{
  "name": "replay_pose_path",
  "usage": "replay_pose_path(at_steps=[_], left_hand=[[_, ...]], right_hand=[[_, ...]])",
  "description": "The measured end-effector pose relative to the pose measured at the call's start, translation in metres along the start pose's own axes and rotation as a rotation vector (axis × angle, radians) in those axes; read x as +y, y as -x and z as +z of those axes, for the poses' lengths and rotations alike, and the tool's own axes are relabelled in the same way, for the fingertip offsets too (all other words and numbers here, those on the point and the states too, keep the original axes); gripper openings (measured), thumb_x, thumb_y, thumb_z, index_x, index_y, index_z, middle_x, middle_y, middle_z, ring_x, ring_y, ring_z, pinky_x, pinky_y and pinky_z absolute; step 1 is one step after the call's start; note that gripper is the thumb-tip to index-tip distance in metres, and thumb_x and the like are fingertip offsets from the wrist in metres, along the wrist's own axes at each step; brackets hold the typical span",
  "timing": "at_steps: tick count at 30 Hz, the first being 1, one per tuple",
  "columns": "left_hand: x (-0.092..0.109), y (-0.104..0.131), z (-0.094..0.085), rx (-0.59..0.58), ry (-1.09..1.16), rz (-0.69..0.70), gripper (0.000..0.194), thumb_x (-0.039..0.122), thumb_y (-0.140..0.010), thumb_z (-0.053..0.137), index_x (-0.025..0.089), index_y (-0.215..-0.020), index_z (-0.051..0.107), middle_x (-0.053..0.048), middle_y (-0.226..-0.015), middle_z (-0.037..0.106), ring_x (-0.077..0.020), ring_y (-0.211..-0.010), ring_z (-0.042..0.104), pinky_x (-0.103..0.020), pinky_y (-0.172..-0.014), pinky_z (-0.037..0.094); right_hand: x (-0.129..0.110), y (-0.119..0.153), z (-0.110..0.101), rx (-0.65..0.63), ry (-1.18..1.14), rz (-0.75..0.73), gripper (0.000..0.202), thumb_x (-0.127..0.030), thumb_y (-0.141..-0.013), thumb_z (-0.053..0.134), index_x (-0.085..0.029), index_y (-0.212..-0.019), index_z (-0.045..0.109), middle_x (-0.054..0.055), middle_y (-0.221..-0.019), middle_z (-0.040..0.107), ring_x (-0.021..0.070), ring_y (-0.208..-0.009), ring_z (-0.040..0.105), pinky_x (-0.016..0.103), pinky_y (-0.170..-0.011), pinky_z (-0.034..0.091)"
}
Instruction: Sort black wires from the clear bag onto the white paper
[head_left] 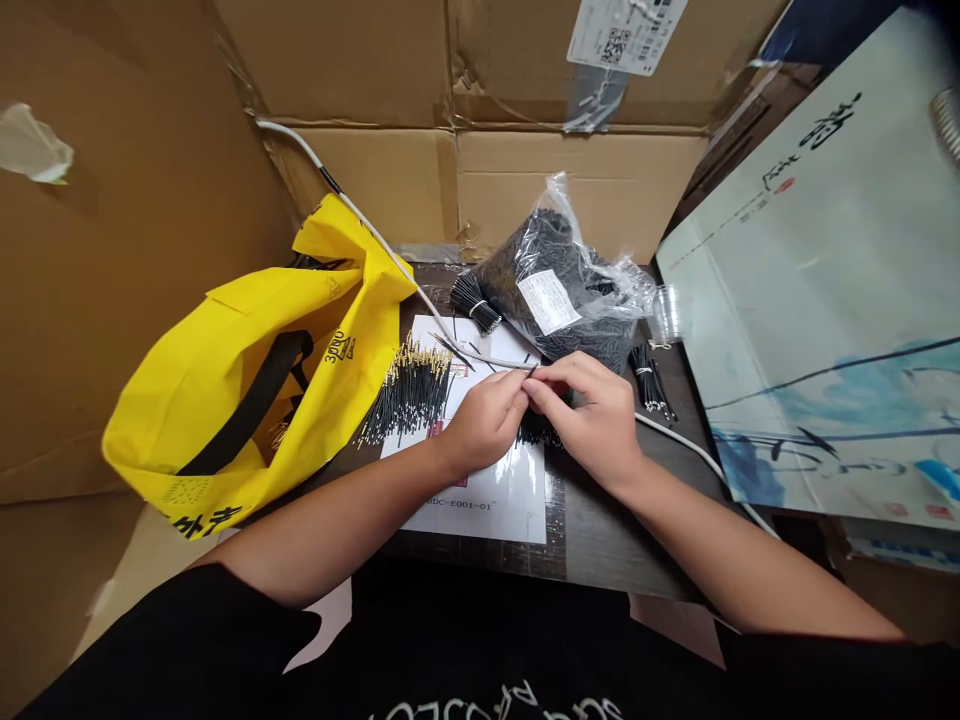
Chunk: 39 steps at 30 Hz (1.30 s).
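Note:
My left hand (487,420) and my right hand (589,415) meet at their fingertips over a white printed sheet (480,510). Both are closed in a pinch around a small dark piece (531,371), too small to make out fully. Left of my hands, a spread pile of short black wires with gold-coloured ends (412,390) lies partly on the sheet. More black wires (536,430) show beneath my fingers, largely hidden. Just beyond my right hand rests a clear plastic bag full of black pieces (555,270) with a white label.
An open yellow bag (225,370) stands at the left. A white cable (375,235) crosses the dark table (607,530). Tied black wire bundles (474,302) flank the plastic bag. A clear cup (666,312) stands behind. Cardboard (375,60) and a pale painted panel (817,300) enclose the space.

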<state>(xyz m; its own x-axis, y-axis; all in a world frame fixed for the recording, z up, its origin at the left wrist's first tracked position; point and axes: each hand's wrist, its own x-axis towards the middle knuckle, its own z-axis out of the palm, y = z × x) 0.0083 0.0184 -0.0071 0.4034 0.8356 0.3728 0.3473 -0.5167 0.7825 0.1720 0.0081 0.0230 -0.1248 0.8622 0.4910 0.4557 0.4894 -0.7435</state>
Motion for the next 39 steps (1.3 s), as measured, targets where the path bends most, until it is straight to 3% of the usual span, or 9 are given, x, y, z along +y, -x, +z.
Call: replay_pose_path(at_steps=[5, 9, 13, 16, 20, 25, 30, 35, 39], left_hand=[[0.002, 0.001, 0.002, 0.001, -0.087, 0.042, 0.025, 0.032, -0.104, 0.043, 0.016, -0.099, 0.061, -0.008, -0.092, 0.066, -0.0200, -0.090, 0.060, -0.035, -0.082, 0.050], [0.000, 0.000, -0.001, 0.040, -0.055, 0.027, 0.022, 0.026, -0.097, 0.054, 0.018, -0.116, 0.060, -0.008, -0.108, 0.070, -0.0204, -0.098, 0.062, -0.039, -0.092, 0.051], [-0.004, -0.003, -0.002, 0.053, -0.119, 0.007, 0.016, 0.017, -0.095, 0.051, 0.018, -0.102, 0.065, -0.004, -0.095, 0.070, -0.0188, -0.092, 0.063, -0.037, -0.089, 0.050], [-0.007, -0.004, -0.001, 0.000, -0.164, 0.004, 0.018, 0.013, -0.093, 0.048, 0.019, -0.095, 0.066, -0.004, -0.094, 0.070, -0.0189, -0.092, 0.063, -0.036, -0.087, 0.049], [-0.007, -0.004, 0.000, -0.045, -0.202, 0.025, 0.017, 0.014, -0.091, 0.050, 0.019, -0.095, 0.065, -0.004, -0.094, 0.069, -0.0194, -0.093, 0.062, -0.036, -0.087, 0.048], [-0.001, -0.003, 0.000, -0.144, -0.292, 0.083, 0.007, 0.022, -0.089, 0.057, 0.019, -0.092, 0.062, -0.002, -0.090, 0.066, -0.0197, -0.090, 0.058, -0.036, -0.086, 0.043], [0.003, -0.002, -0.001, -0.269, -0.390, 0.097, 0.017, 0.036, -0.089, 0.062, 0.020, -0.091, 0.059, -0.002, -0.091, 0.061, -0.0204, -0.089, 0.053, -0.037, -0.083, 0.039], [0.002, -0.002, 0.000, -0.292, -0.403, 0.142, 0.024, 0.043, -0.091, 0.062, 0.020, -0.087, 0.057, -0.002, -0.090, 0.061, -0.0202, -0.086, 0.052, -0.036, -0.080, 0.038], [0.001, -0.002, 0.001, -0.292, -0.395, 0.145, 0.023, 0.042, -0.091, 0.060, 0.020, -0.086, 0.057, -0.002, -0.088, 0.061, -0.0205, -0.085, 0.052, -0.036, -0.080, 0.038]], right_hand=[[-0.008, -0.001, -0.005, 0.034, 0.034, 0.029, 0.010, -0.021, -0.092, 0.067, -0.018, -0.084, 0.072, 0.002, -0.080, 0.067, 0.0124, -0.072, 0.060, 0.028, -0.070, 0.049], [-0.002, -0.013, -0.033, 0.053, 0.094, 0.222, 0.015, -0.030, -0.088, 0.070, -0.018, -0.080, 0.073, 0.002, -0.079, 0.068, 0.0126, -0.070, 0.060, 0.027, -0.067, 0.046], [0.017, -0.016, -0.063, -0.201, 0.214, 0.515, 0.025, -0.043, -0.082, 0.071, -0.019, -0.077, 0.074, 0.002, -0.071, 0.069, 0.0139, -0.064, 0.057, 0.028, -0.063, 0.042], [0.030, -0.009, -0.066, -0.375, 0.281, 0.586, 0.029, -0.046, -0.082, 0.067, -0.018, -0.075, 0.074, 0.002, -0.070, 0.070, 0.0147, -0.064, 0.057, 0.028, -0.064, 0.041], [0.038, -0.001, -0.053, -0.465, 0.293, 0.596, 0.031, -0.046, -0.082, 0.063, -0.019, -0.069, 0.071, 0.001, -0.066, 0.068, 0.0137, -0.062, 0.053, 0.028, -0.062, 0.039], [0.043, 0.001, -0.038, -0.360, 0.299, 0.510, 0.030, -0.044, -0.084, 0.062, -0.018, -0.071, 0.072, 0.002, -0.066, 0.066, 0.0141, -0.062, 0.053, 0.029, -0.064, 0.038], [0.052, 0.007, -0.036, -0.281, 0.211, 0.473, 0.023, -0.042, -0.085, 0.066, -0.020, -0.088, 0.073, -0.001, -0.069, 0.065, 0.0125, -0.061, 0.054, 0.027, -0.063, 0.041], [0.057, 0.009, -0.036, -0.354, 0.249, 0.411, 0.032, -0.038, -0.089, 0.066, -0.023, -0.116, 0.070, -0.002, -0.074, 0.066, 0.0121, -0.061, 0.057, 0.027, -0.066, 0.044], [0.058, 0.010, -0.034, -0.376, 0.306, 0.398, 0.032, -0.040, -0.090, 0.065, -0.025, -0.118, 0.071, -0.002, -0.073, 0.067, 0.0133, -0.063, 0.060, 0.028, -0.066, 0.043]])
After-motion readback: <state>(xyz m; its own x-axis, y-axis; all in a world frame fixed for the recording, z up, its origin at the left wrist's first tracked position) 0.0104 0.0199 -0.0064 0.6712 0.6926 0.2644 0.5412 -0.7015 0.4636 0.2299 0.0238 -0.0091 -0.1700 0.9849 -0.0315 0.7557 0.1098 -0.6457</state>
